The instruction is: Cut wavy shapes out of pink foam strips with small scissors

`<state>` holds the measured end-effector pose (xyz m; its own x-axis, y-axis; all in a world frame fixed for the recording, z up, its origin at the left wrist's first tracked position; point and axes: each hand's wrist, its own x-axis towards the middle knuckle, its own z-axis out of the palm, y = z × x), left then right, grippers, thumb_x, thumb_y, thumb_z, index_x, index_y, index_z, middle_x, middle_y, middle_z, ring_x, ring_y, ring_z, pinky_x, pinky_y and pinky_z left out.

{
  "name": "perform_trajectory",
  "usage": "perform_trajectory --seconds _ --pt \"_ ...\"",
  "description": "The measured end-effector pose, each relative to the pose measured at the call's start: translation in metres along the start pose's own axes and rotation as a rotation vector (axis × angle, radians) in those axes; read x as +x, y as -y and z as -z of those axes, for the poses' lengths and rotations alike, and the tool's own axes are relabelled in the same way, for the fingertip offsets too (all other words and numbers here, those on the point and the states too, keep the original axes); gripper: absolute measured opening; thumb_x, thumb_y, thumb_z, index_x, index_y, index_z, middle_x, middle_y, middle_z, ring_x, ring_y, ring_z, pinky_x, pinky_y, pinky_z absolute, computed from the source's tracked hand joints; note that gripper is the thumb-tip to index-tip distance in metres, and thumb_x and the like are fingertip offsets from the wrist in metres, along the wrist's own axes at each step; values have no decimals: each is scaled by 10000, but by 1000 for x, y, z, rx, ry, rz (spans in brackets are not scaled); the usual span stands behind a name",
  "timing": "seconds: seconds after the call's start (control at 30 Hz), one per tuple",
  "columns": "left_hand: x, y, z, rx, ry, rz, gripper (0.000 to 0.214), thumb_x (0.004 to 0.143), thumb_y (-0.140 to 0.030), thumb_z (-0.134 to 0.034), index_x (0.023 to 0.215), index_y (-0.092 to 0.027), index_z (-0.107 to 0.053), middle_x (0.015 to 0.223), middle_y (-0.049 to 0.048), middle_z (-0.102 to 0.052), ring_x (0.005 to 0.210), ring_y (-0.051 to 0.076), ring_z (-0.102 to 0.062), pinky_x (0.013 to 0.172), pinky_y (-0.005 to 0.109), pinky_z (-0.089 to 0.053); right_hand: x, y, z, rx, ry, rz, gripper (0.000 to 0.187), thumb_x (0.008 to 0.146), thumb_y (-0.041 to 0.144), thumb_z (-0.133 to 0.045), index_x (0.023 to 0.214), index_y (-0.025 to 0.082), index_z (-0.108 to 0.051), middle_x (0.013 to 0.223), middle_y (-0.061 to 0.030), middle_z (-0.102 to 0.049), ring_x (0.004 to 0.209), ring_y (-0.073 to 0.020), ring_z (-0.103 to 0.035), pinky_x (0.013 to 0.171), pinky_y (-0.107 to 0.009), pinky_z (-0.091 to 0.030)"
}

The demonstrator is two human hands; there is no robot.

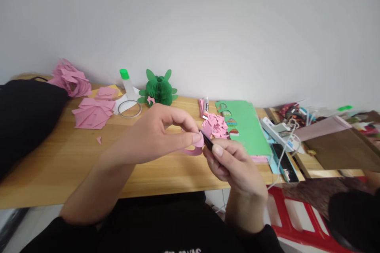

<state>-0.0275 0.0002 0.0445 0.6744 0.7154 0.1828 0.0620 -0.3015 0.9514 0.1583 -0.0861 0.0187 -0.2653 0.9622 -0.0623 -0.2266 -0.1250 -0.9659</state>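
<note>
Over the front half of the wooden table, my left hand (160,132) pinches a curled strip of pink paper (194,151) between thumb and fingers. My right hand (234,162) is closed round a slim, black, pointed tool (207,140); its exact kind cannot be made out. The tool's tip meets the pink paper at my left fingertips. Just behind my hands lies a heap of small pink paper pieces (218,125), with a glue tube (206,107) beside it. A green honeycomb paper figure (159,90) with leaf-shaped parts stands at the back, a small pink piece on its front.
Pink paper stacks (94,112) and a crumpled pink bundle (71,79) lie left, near a green-capped bottle (127,83) and a ring (130,109). Green sheets (246,126), a power strip (277,133) and a phone (284,162) are on the right. A red stool (292,221) stands below.
</note>
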Motion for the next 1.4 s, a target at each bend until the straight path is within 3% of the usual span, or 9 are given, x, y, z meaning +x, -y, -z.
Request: perform_trajectory --seconds 0.33,0.63,0.77,0.9,0.97,1.1,1.2,1.27,1.4 --pt "11 11 0 -168 14 43 121 780 -218 -669 680 -186 -727 739 20 -742 778 161 -685 711 250 -529 12 -2 10 61 -5 -34 361 893 465 -621 712 156 -569 455 112 -302 380 -28 -120 324 -156 -86" --pt "26 27 -11 -247 -129 114 78 726 -223 -728 681 -165 -753 723 31 -732 745 150 -667 701 248 -519 26 2 15 219 -105 -62 435 829 600 -609 769 171 -579 435 129 -302 305 -17 -109 283 -153 -92" --pt "29 33 -15 -280 -175 121 140 736 -241 -703 623 -162 -731 621 15 -658 742 161 -655 703 263 -504 29 -6 16 108 -347 106 419 756 578 -705 789 175 -595 456 131 -283 344 -20 -123 322 -161 -91" --pt "37 41 -23 -257 -260 156 140 733 -286 -702 667 -168 -740 605 13 -649 695 160 -628 633 266 -484 31 -26 15 -113 -466 39 315 701 428 -781 787 171 -621 468 113 -334 373 -36 -201 353 -185 -135" --pt "43 48 -30 -228 -264 189 156 743 -302 -694 687 -160 -727 653 24 -677 656 151 -612 607 270 -478 31 -35 19 -161 -593 36 300 692 429 -759 720 176 -601 446 113 -313 369 -47 -215 357 -200 -150" --pt "66 71 -48 -129 -146 220 215 849 -333 -616 807 -139 -700 815 48 -718 554 113 -567 573 285 -494 21 -47 43 -182 -852 105 310 673 444 -741 701 182 -577 469 102 -343 400 -58 -239 378 -214 -159" --pt "92 92 -68 22 -15 218 202 890 -313 -629 948 -126 -677 1024 79 -699 805 167 -657 730 334 -559 4 -53 65 -199 -1031 133 332 648 463 -734 668 188 -548 493 93 -363 420 -63 -240 386 -225 -159" --pt "112 105 -83 132 68 211 314 924 -334 -601 1175 -146 -605 1165 94 -641 987 212 -647 835 416 -564 -6 -57 75 -213 -1097 124 310 652 451 -717 661 189 -552 484 93 -351 420 -70 -237 386 -235 -148" --pt "144 123 -107 333 145 177 340 929 -342 -588 1224 -170 -591 1252 101 -607 1054 236 -627 880 438 -552 -16 -68 84 -243 -1137 85 277 655 435 -685 645 193 -552 456 94 -332 412 -80 -246 388 -249 -150"
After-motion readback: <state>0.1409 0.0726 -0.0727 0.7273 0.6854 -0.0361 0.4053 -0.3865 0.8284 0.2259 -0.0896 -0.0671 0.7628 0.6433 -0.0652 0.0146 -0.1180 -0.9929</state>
